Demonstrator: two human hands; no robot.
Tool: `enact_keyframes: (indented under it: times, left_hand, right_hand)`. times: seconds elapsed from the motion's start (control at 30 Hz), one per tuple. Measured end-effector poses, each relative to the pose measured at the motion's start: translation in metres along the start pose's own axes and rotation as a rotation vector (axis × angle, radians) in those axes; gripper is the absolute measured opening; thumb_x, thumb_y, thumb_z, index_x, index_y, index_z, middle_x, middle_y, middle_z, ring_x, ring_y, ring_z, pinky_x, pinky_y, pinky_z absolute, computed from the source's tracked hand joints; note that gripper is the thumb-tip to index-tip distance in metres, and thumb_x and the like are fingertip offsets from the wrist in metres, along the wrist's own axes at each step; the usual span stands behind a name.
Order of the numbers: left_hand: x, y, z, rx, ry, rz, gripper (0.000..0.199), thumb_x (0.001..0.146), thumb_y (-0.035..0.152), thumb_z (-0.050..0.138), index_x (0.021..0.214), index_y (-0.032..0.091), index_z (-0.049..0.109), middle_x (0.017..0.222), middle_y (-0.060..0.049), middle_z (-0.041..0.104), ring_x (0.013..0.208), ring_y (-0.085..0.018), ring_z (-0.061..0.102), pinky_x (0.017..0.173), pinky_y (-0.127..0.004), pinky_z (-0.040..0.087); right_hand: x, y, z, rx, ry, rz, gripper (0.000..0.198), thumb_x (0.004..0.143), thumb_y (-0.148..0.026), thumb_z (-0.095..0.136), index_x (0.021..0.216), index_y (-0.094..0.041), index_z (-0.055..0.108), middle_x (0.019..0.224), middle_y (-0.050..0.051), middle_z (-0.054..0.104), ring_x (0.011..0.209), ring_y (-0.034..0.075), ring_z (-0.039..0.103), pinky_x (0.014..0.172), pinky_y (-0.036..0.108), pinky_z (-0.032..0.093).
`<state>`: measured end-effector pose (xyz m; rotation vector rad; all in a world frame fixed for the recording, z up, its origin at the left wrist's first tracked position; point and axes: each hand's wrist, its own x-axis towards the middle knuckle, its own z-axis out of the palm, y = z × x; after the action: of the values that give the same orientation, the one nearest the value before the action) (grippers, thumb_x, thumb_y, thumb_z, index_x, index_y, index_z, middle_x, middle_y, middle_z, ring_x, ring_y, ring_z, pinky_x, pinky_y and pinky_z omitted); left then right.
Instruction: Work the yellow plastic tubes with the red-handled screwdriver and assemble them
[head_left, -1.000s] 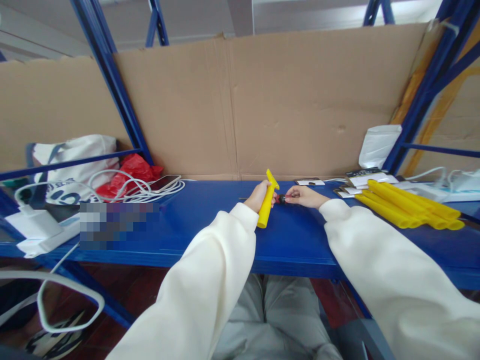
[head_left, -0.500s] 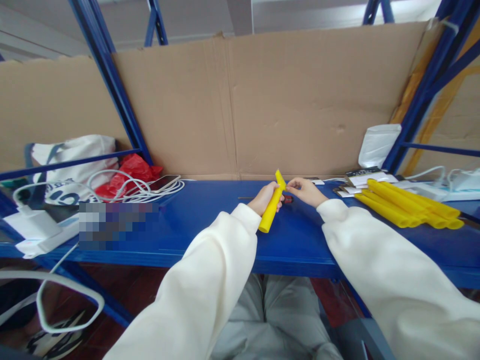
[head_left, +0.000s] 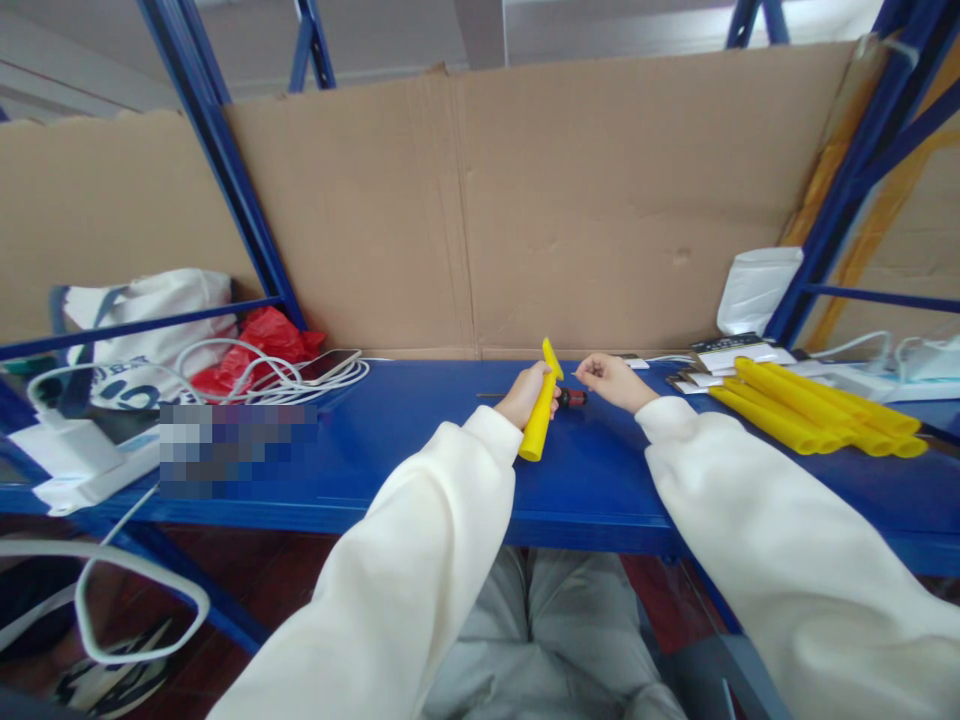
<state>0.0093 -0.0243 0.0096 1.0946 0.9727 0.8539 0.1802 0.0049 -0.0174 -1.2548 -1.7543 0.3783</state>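
My left hand (head_left: pixel 526 395) is wrapped round the tubular handle of a yellow plastic tool (head_left: pixel 535 430), whose narrow crosswise head points up and away from me. To its right, my right hand (head_left: pixel 606 380) is closed in a pinch, apart from the tool. A tiny thin tip shows at its fingertips, too small to name. Behind my left hand a screwdriver (head_left: pixel 575 398) with a red and black handle lies on the blue table (head_left: pixel 427 450), its shaft partly hidden by the hand.
Several yellow tubes (head_left: pixel 817 405) are piled at the right, beside small dark and white packets (head_left: pixel 731 353). A white pouch (head_left: pixel 757 290) leans at the back. At the left are white cables (head_left: pixel 330 380), a red plastic bag (head_left: pixel 262 345) and a power strip (head_left: pixel 112 475). Cardboard (head_left: pixel 585 210) walls the back.
My right hand has drawn slightly away from the tool's head, opening a gap. The tool has tipped a little to the left in my left hand, and more of the screwdriver handle shows.
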Motion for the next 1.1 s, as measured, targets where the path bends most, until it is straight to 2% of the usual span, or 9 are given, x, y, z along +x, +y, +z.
enact_keyframes:
  times: [0.1, 0.27, 0.5, 0.67, 0.8, 0.93, 1.03, 1.1]
  left_hand:
    - [0.002, 0.001, -0.003, -0.025, 0.043, 0.001, 0.026, 0.094, 0.029, 0.029, 0.079, 0.019, 0.047, 0.047, 0.005, 0.042, 0.031, -0.009, 0.037, 0.034, -0.02, 0.029]
    - [0.001, 0.0, -0.003, 0.01, 0.036, 0.019, 0.023, 0.094, 0.026, 0.031, 0.081, 0.019, 0.048, 0.046, 0.004, 0.043, 0.032, -0.01, 0.038, 0.034, -0.02, 0.029]
    - [0.003, -0.003, -0.002, 0.061, 0.034, 0.078, 0.009, 0.091, 0.02, 0.042, 0.087, 0.018, 0.05, 0.049, 0.006, 0.046, 0.033, -0.01, 0.04, 0.037, -0.021, 0.031]
    - [0.004, -0.004, -0.003, 0.06, 0.032, 0.091, 0.009, 0.091, 0.02, 0.041, 0.086, 0.018, 0.048, 0.05, 0.006, 0.045, 0.034, -0.009, 0.04, 0.037, -0.021, 0.031]
    - [0.005, -0.004, -0.003, 0.037, 0.023, 0.092, 0.01, 0.092, 0.021, 0.041, 0.084, 0.019, 0.047, 0.05, 0.006, 0.045, 0.033, -0.008, 0.04, 0.037, -0.02, 0.032]
    - [0.006, -0.005, -0.004, 0.018, 0.034, 0.088, 0.009, 0.091, 0.022, 0.044, 0.085, 0.018, 0.049, 0.051, 0.006, 0.046, 0.033, -0.008, 0.04, 0.037, -0.02, 0.031]
    - [0.006, -0.005, -0.004, 0.029, 0.029, 0.089, 0.01, 0.091, 0.021, 0.042, 0.085, 0.017, 0.05, 0.05, 0.005, 0.046, 0.034, -0.009, 0.041, 0.037, -0.021, 0.032]
    - [0.006, -0.004, -0.004, 0.029, 0.022, 0.083, 0.012, 0.091, 0.021, 0.041, 0.085, 0.017, 0.05, 0.05, 0.005, 0.046, 0.035, -0.01, 0.041, 0.037, -0.021, 0.032]
  right_hand:
    - [0.001, 0.003, -0.002, -0.035, 0.022, -0.004, 0.013, 0.074, -0.028, 0.063, 0.066, -0.02, 0.055, 0.064, 0.001, 0.061, 0.063, 0.014, 0.055, 0.066, 0.029, 0.05]
    - [0.003, 0.01, -0.008, -0.181, 0.019, 0.02, 0.011, 0.075, -0.024, 0.06, 0.065, -0.021, 0.056, 0.062, 0.001, 0.061, 0.066, 0.016, 0.059, 0.065, 0.027, 0.05]
    - [0.014, 0.027, -0.027, -0.607, 0.005, 0.235, 0.012, 0.074, -0.011, 0.057, 0.067, -0.017, 0.065, 0.076, 0.012, 0.072, 0.079, 0.024, 0.068, 0.073, 0.029, 0.05]
    - [0.023, 0.036, -0.033, -0.838, -0.107, 0.276, 0.02, 0.078, -0.008, 0.053, 0.08, -0.013, 0.072, 0.086, 0.018, 0.073, 0.088, 0.027, 0.07, 0.077, 0.03, 0.05]
    - [0.027, 0.036, -0.027, -0.882, -0.177, 0.252, 0.024, 0.082, -0.008, 0.05, 0.088, -0.01, 0.073, 0.094, 0.022, 0.073, 0.095, 0.029, 0.07, 0.08, 0.033, 0.05]
    - [0.025, 0.036, -0.022, -0.908, -0.168, 0.259, 0.025, 0.085, -0.01, 0.047, 0.093, -0.01, 0.071, 0.1, 0.025, 0.071, 0.099, 0.031, 0.069, 0.081, 0.036, 0.05]
    - [0.023, 0.036, -0.023, -0.867, -0.121, 0.276, 0.02, 0.084, -0.011, 0.051, 0.091, -0.012, 0.07, 0.098, 0.022, 0.072, 0.1, 0.03, 0.068, 0.082, 0.035, 0.05]
    - [0.022, 0.033, -0.024, -0.781, -0.038, 0.268, 0.016, 0.083, -0.01, 0.053, 0.085, -0.014, 0.068, 0.096, 0.02, 0.072, 0.099, 0.029, 0.068, 0.084, 0.034, 0.05]
